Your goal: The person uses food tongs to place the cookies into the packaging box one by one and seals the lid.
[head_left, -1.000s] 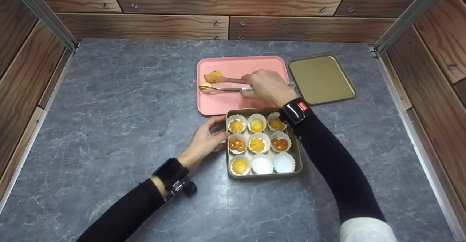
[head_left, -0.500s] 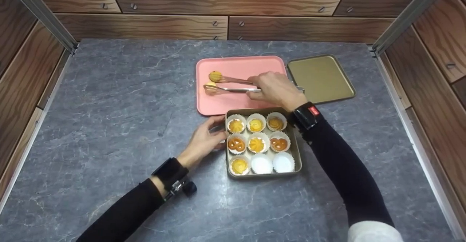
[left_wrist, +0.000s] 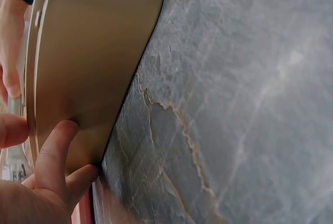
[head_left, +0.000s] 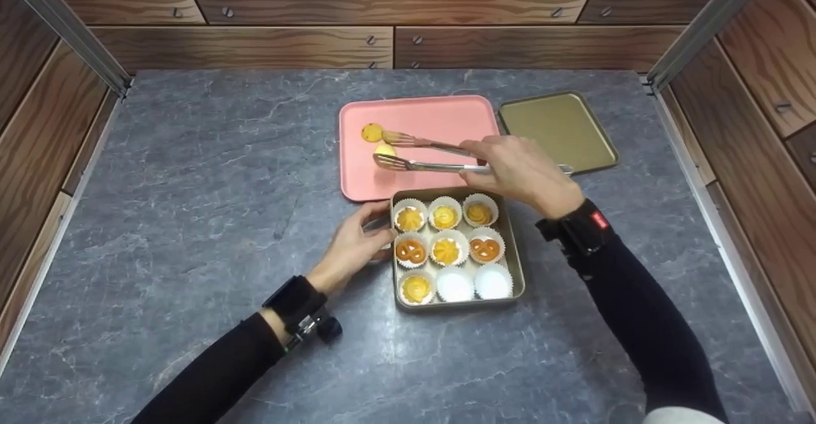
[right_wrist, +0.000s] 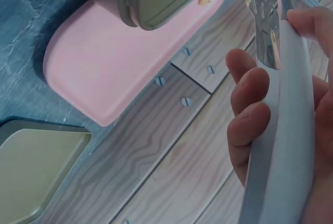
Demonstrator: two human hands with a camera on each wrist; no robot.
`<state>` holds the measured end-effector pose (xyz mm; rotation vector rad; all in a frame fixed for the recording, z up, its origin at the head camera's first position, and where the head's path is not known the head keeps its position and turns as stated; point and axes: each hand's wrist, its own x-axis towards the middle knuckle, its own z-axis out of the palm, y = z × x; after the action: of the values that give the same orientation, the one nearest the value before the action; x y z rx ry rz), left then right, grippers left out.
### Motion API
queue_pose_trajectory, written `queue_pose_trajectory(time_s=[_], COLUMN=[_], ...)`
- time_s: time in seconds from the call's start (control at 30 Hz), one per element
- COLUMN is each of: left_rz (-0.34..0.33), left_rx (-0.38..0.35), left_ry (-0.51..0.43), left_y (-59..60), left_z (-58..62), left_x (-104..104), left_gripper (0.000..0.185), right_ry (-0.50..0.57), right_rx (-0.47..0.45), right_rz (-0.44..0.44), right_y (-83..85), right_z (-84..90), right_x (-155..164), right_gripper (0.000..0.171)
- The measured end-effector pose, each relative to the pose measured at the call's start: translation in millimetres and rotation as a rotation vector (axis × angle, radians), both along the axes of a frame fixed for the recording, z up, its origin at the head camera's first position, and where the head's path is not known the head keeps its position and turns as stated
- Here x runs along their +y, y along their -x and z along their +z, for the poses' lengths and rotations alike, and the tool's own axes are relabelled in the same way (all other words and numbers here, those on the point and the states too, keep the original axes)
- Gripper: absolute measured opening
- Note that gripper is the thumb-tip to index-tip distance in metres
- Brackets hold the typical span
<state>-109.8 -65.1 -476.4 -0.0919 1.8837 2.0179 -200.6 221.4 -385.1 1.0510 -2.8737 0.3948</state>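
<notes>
tin (head_left: 517,264) before tray (head_left: 357,175) — lid (head_left: 558,131) right

Tongs (head_left: 424,156) shiny metal; tin (head_left: 515,264) matt gold metal; tray (head_left: 357,178) smooth pink plastic; liners (head_left: 492,282) pleated white paper.
</notes>
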Motion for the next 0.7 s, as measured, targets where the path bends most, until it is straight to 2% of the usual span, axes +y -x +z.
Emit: queue_pose_trajectory(time_s=[0.23, 0.7], left_rz=[0.007, -0.003], left_rx=[-0.016, 0.006], left_ry=[0.015, -0.012], left_y=[-0.3, 0.2], left_z=[0.3, -0.6], left_x=[0, -1], left_gripper=[0.062, 0.06], right_ry=[0.042, 0.017], right_rx=[0.015, 0.072], right_rz=[0.003, -0.028], right_y=[-23.5, -65.1], right_z=[5.4, 5.5], right_x=[19, 64], right_gripper=[0.044, 0.048])
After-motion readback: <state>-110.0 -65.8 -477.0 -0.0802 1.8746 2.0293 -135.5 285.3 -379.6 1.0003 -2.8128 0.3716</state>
